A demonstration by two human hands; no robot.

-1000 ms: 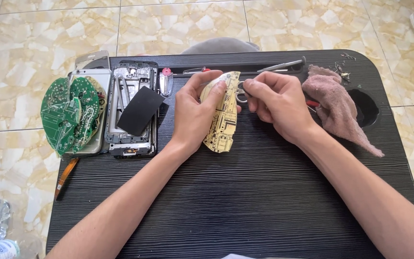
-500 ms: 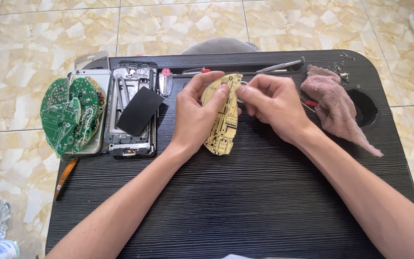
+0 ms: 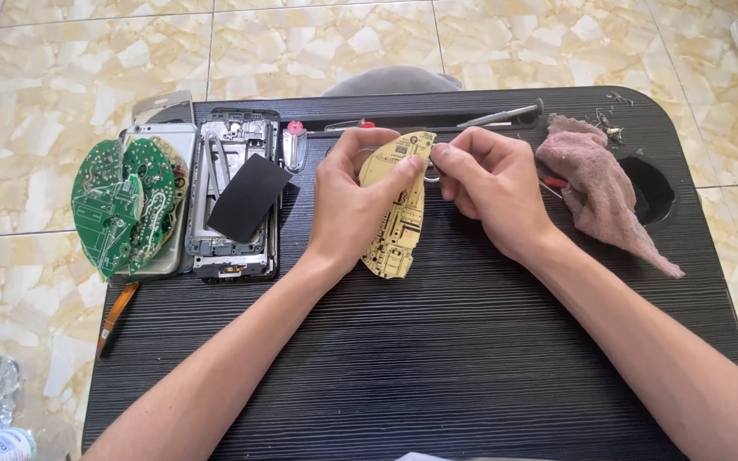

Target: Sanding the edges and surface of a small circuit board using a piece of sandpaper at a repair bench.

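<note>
Holding the yellow curved circuit board (image 3: 396, 205) up off the black ribbed surface (image 3: 437, 358), you have it pinched in your left hand (image 3: 354, 201), thumb across its face and fingers (image 3: 360, 141) wrapped behind its far end, so that hand is closed on the board. Your right hand (image 3: 489, 188) sits just to the right of it, fingers curled tight and touching the board's upper right edge; something small and metallic seems to be pinched there, but it is too hidden to name. The board hangs near the middle of the surface, its lower tip close to or touching the top. As far as the scene lets you judge, the stripping is well under way: at the far left a pile of green circuit boards (image 3: 121, 205) already rests on a silver phone shell (image 3: 168, 141), and beside it lies an opened phone frame (image 3: 232, 183) with a loose black rectangular piece (image 3: 248, 198) across it. The yellow board looks like the piece in hand now, with its parts still on it. A thin metal tool (image 3: 501, 113) lies along the far edge, and a pinkish rag (image 3: 600, 183) lies to the right, next to a round recess (image 3: 655, 189).
</note>
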